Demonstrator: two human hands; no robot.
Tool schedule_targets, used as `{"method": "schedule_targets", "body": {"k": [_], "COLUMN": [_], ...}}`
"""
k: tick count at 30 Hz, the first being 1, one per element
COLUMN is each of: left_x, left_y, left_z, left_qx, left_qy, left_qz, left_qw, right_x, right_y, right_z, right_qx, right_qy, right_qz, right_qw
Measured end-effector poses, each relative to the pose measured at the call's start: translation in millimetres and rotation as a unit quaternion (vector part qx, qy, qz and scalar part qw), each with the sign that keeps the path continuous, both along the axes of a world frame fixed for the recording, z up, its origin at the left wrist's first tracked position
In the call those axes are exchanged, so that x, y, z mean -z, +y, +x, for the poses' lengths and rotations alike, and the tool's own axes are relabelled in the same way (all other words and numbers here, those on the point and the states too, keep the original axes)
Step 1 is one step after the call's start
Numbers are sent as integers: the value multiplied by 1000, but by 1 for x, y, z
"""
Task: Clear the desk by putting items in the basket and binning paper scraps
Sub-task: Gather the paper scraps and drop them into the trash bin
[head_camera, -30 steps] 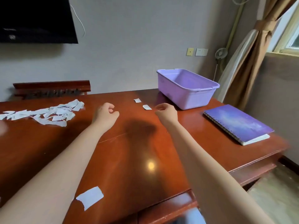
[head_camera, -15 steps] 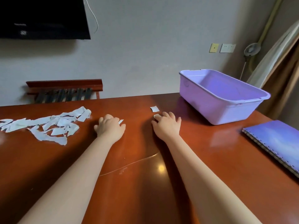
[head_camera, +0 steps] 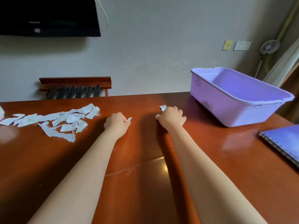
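My left hand (head_camera: pixel 117 124) rests on the brown desk (head_camera: pixel 145 175) with its fingers curled; a small white paper scrap (head_camera: pixel 129 119) sticks out from them on the right. My right hand (head_camera: pixel 172 118) lies knuckles-up a little to the right, fingers curled on the desk, and the corner of a second scrap (head_camera: pixel 157 116) shows at its thumb side. A third scrap (head_camera: pixel 163 108) lies just beyond its fingers. A pile of torn white paper scraps (head_camera: pixel 53 121) is spread to the left. The purple plastic basket (head_camera: pixel 210 101) stands empty at the right.
A blue spiral notebook (head_camera: pixel 283 139) lies at the desk's right edge, near the basket. A wooden rack (head_camera: pixel 74 88) stands behind the desk against the wall, below a wall-mounted black screen (head_camera: pixel 48 15). A curtain (head_camera: pixel 288 62) hangs at the far right.
Both hands came down from above the desk onto its surface. My right hand's fingers have curled over the scrap they lay on. The view has shifted left, so the basket sits further right.
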State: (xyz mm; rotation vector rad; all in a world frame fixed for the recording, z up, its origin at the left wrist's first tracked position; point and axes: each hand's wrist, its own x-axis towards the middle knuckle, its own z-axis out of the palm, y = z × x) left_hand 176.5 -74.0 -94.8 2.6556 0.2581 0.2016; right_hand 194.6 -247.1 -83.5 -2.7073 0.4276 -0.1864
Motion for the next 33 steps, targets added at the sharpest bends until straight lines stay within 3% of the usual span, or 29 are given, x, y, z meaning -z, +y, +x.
{"method": "schedule_targets", "body": {"k": [9, 13, 16, 19, 24, 28, 33], "left_x": [-3, -4, -3, -2, 0, 3, 4], "left_y": [2, 6, 7, 6, 8, 9, 9], "left_z": [-6, -9, -10, -10, -8, -5, -4], "left_qx": [11, 8, 9, 9, -2, 0, -2], "left_qy": [-8, -27, -32, -40, -61, -68, -74], "left_qz": [-75, -158, -171, -181, -225, -241, -248], "left_qw": [997, 987, 985, 983, 972, 968, 966], "right_x": [5, 7, 3, 1, 0, -8, -13], "right_y": [-1, 1, 1, 0, -13, -28, -24], "right_z": [0, -7, -10, -9, 8, 25, 41], "right_qx": [-80, -94, -128, -153, -35, 38, 42], "right_qy": [42, 36, 43, 6, -105, -89, 1], "right_qz": [-1, 48, 71, 124, 287, 238, 123], "right_qw": [996, 994, 988, 980, 952, 966, 992]}}
